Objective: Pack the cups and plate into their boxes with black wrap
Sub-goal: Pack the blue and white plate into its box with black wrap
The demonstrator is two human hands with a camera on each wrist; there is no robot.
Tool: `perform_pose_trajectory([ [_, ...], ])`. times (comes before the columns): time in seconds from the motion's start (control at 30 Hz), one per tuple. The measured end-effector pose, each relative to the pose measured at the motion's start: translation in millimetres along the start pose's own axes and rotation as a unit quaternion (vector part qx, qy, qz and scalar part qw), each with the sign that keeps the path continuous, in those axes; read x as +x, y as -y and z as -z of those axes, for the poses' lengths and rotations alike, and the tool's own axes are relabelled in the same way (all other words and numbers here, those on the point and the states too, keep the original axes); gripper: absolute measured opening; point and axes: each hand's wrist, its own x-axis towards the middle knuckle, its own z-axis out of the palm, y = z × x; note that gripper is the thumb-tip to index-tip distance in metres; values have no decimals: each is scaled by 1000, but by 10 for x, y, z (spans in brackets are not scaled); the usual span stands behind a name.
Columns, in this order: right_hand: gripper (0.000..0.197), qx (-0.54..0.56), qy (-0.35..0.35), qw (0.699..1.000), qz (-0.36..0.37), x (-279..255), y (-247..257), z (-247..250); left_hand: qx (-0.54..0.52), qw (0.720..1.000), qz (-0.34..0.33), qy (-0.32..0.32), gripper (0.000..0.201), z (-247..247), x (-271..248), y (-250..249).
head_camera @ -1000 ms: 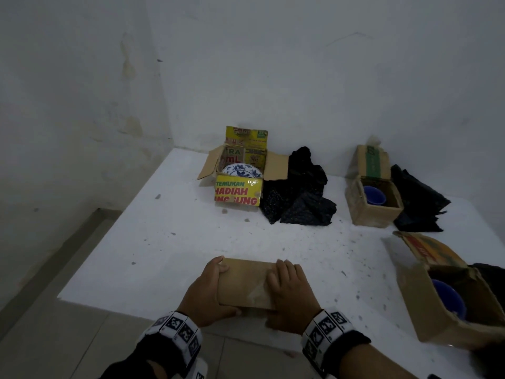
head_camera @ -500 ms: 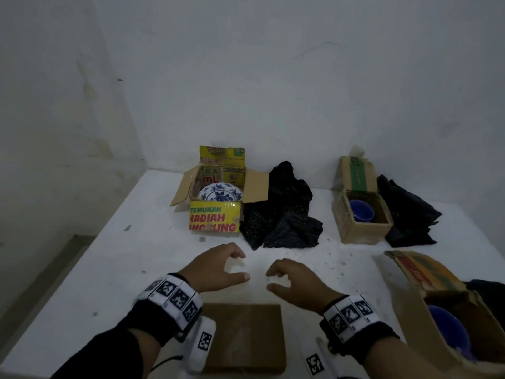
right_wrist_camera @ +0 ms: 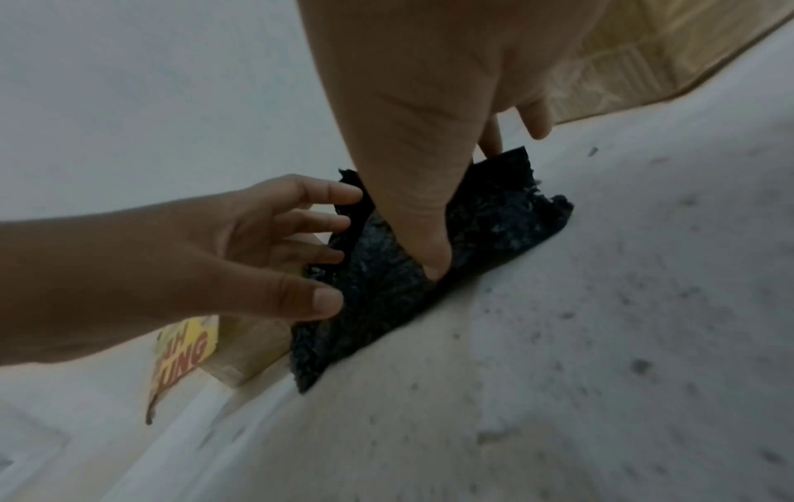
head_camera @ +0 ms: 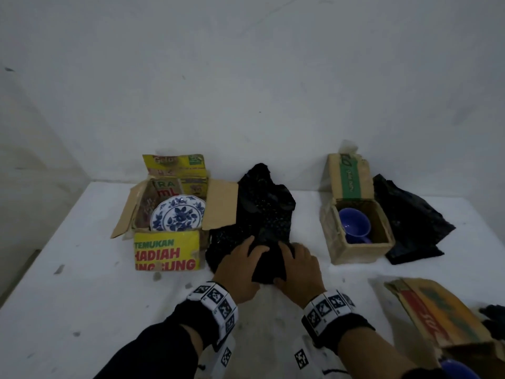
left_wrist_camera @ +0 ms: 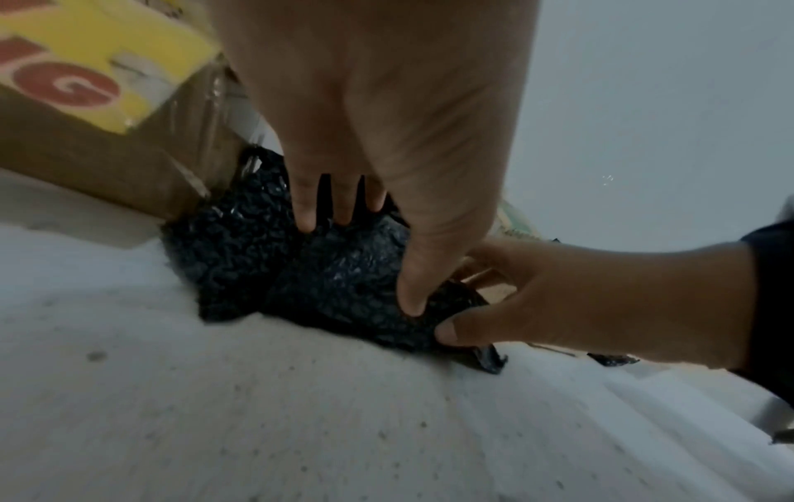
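Note:
A crumpled black wrap (head_camera: pixel 262 212) lies in the middle of the white table (head_camera: pixel 90 296), right of an open yellow box (head_camera: pixel 166 254) that holds a blue-and-white plate (head_camera: pixel 177 217). My left hand (head_camera: pixel 246 265) and right hand (head_camera: pixel 296 262) both grip the wrap's near end. In the left wrist view my left hand (left_wrist_camera: pixel 365 258) has its thumb and fingers spread over the wrap (left_wrist_camera: pixel 343 282). Seen from the right wrist, my right hand (right_wrist_camera: pixel 462 209) digs its thumb into the wrap (right_wrist_camera: pixel 494 224), fingers behind. A blue cup (head_camera: pixel 354 225) sits in a small brown box (head_camera: pixel 355 250).
A second black wrap (head_camera: pixel 410 222) lies right of the small box. At the near right stands a bigger open cardboard box (head_camera: pixel 437 315) with a blue cup (head_camera: pixel 459 370) at the frame's bottom edge. White walls close off the table's far side and left.
Both hands let go of the closed brown box at the table's front edge and reached forward onto the black wrap. That box is now out of view.

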Motion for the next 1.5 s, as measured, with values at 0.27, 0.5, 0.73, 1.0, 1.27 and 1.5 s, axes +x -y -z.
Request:
perform_pose_trajectory([
  [0.27, 15, 4, -133, 989, 70, 65, -40, -41, 64, 998, 26, 1, 67, -141, 212, 73],
  [0.5, 15, 230, -210, 949, 44, 108, 54, 313, -48, 980, -43, -187, 30, 151, 230, -13],
  [0.73, 19, 451, -155, 873, 106, 40, 509, 870, -209, 931, -113, -277, 29, 748, -47, -30],
  [1.0, 29, 531, -112, 827, 146, 372, 1528, 1350, -335, 877, -55, -340, 23, 1479, -443, 643],
  [1.27, 14, 434, 2, 900, 31, 1030, 2190, 1272, -299, 887, 86, -341, 21, 1608, -654, 1800],
  [1.5, 30, 382, 120, 916, -27, 1464, 2466, 877, -343, 908, 95, -222, 43, 1341, -494, 2347],
])
